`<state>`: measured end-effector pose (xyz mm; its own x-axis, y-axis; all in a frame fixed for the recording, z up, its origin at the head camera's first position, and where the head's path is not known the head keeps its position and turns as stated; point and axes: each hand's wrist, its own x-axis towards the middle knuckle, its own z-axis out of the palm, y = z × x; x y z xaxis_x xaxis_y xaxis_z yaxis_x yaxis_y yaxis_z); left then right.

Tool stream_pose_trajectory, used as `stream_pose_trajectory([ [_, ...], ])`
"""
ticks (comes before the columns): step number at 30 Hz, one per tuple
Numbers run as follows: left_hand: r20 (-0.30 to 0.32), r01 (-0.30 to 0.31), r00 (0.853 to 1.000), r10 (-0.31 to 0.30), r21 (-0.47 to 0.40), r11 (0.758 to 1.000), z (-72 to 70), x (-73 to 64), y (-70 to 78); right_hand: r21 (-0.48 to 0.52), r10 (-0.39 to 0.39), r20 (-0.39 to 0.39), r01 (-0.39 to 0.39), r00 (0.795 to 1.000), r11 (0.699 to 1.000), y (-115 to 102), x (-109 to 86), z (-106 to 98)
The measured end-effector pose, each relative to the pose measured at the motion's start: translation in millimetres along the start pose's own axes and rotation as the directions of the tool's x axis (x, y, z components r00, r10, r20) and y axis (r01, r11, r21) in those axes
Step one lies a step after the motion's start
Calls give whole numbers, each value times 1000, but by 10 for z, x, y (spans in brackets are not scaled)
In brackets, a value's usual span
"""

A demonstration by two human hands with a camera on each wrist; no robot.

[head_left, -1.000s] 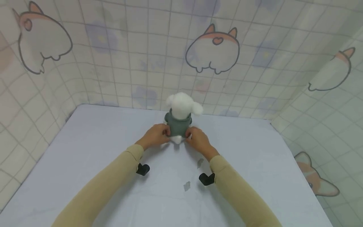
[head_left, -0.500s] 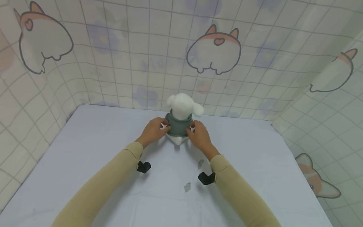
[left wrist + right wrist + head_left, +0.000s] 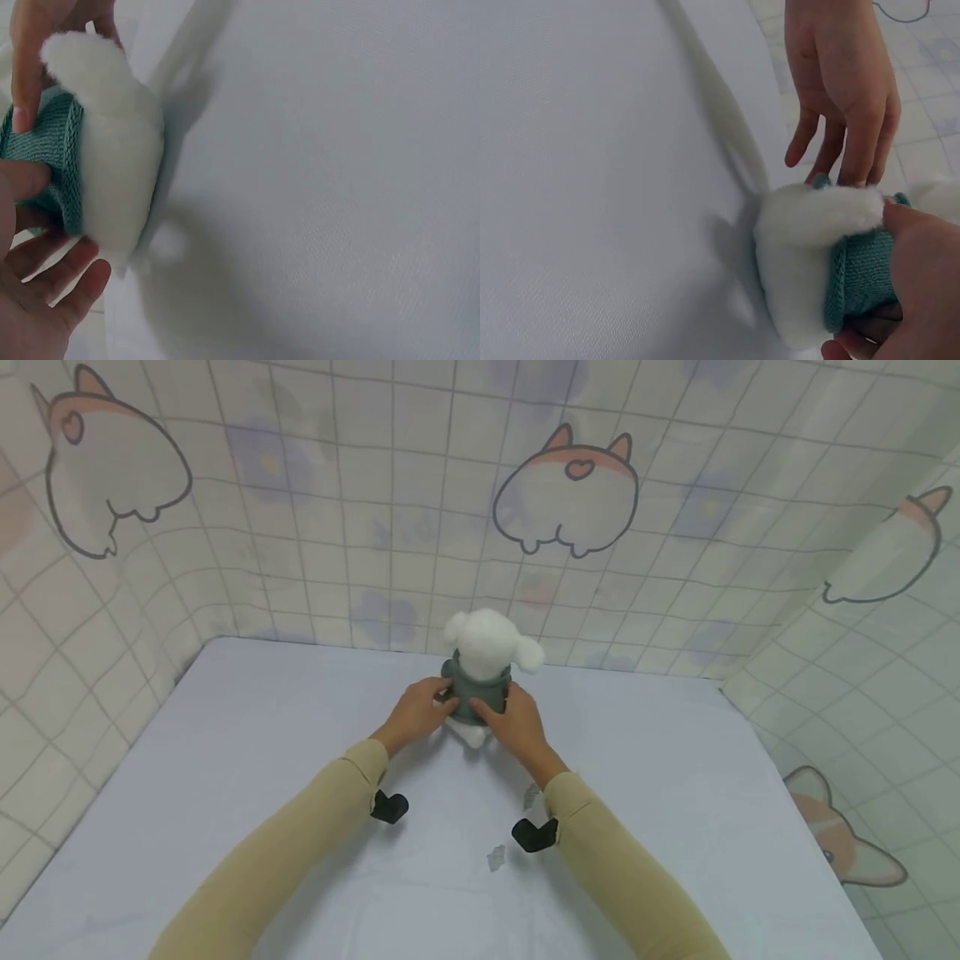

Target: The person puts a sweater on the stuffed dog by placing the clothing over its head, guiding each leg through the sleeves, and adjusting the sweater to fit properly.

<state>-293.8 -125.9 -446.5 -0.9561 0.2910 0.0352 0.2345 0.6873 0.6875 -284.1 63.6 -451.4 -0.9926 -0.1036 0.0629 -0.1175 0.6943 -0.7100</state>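
A white plush toy (image 3: 487, 642) with floppy ears sits upright with its back to me near the far edge of the table. It wears a green knitted sweater (image 3: 477, 695); its stubby white tail (image 3: 82, 66) sticks out below the hem. My left hand (image 3: 417, 708) pinches the sweater's left side between thumb and index finger, the other fingers spread beside the toy. From the right, my right hand (image 3: 517, 723) grips the sweater and body, thumb across the back, fingers bent round the side. The toy's front is hidden in the head view.
The toy stands on a white-covered table (image 3: 435, 893). Behind it hangs a checked cloth (image 3: 420, 485) with cartoon corgis, which also runs along both sides. Black wrist mounts (image 3: 390, 807) jut from the sleeves. A grey patch (image 3: 496, 858) marks the table cover.
The right thumb has moved inward onto the toy's back. The left hand has shifted slightly right. The toy leans or shifts a little to the right, and its sweater sits between both hands.
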Motion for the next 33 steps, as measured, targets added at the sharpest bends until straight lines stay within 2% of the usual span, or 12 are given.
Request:
stream_pose_trajectory([
  [7, -51, -118, 991, 120, 44, 992, 9, -28, 106, 3, 25, -74, -25, 997, 1000, -50, -14, -41],
  [11, -59, -160, 985, 162, 37, 986, 20, -34, 215, 15, 35, -127, -33, 991, 999, -61, -13, -96],
  [15, -58, -203, 977, 206, 60, 977, 49, -51, 327, 31, 15, -184, -9, 983, 999, -30, -5, -135],
  [18, -61, -232, 970, 237, 84, 969, 64, -66, 386, 16, -35, -216, 39, 976, 999, 9, 11, -164],
  [22, -45, -248, 966, 254, 102, 963, 86, -69, 388, 21, -46, -216, 51, 975, 998, 44, 8, -226],
  [25, -36, -272, 961, 275, 80, 959, 87, -60, 372, 52, -1, -204, 12, 979, 999, 60, -8, -289],
  [29, -78, -295, 953, 294, -2, 955, 56, -57, 338, 78, 44, -177, -31, 983, 997, 89, -27, -354],
  [33, -140, -292, 950, 280, -73, 954, 0, -57, 307, 101, 78, -143, -64, 987, 993, 114, -37, -401],
])
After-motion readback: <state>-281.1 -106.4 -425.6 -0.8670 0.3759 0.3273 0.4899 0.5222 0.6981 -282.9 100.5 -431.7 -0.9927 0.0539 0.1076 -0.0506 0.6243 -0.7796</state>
